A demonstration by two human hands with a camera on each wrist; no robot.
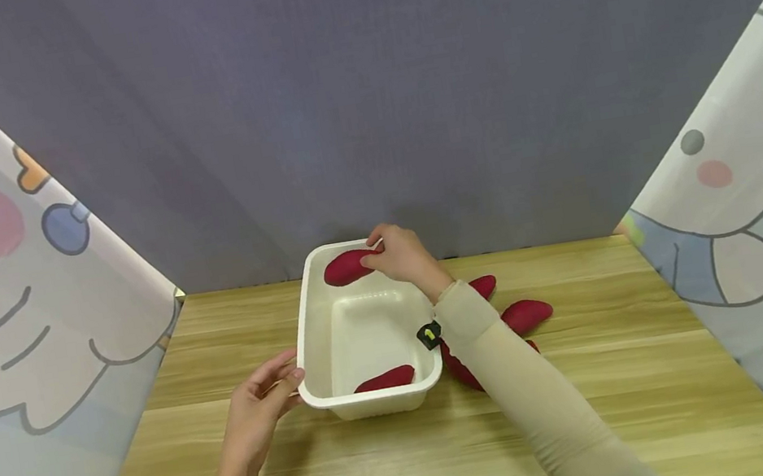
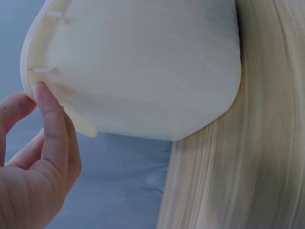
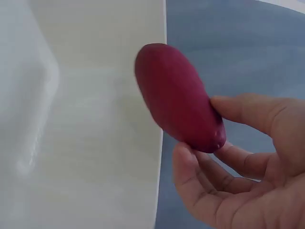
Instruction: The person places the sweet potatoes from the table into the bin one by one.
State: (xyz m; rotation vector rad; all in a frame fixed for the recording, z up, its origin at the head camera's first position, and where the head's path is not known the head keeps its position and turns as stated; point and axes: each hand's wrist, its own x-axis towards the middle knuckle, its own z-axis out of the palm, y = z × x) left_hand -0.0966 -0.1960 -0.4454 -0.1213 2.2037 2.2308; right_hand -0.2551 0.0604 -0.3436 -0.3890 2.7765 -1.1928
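Near its end, a dark red sweet potato [image 3: 174,95] is pinched between the thumb and fingers of my right hand [image 1: 401,256]. The head view has this sweet potato over the far end of a white plastic basin [image 1: 366,331]. My left hand [image 1: 255,413] pinches the basin's rim at the near left corner, thumb and fingertips on the edge, as the left wrist view also shows [image 2: 45,143]. Another sweet potato [image 1: 388,378] lies inside the basin against the near wall.
Right of the basin, several more sweet potatoes [image 1: 526,316] lie on the wooden table [image 1: 635,397], partly hidden by my right forearm [image 1: 530,388]. A grey curtain [image 1: 367,92] stands behind the table. Printed cloths with cartoon figures hang at both sides.
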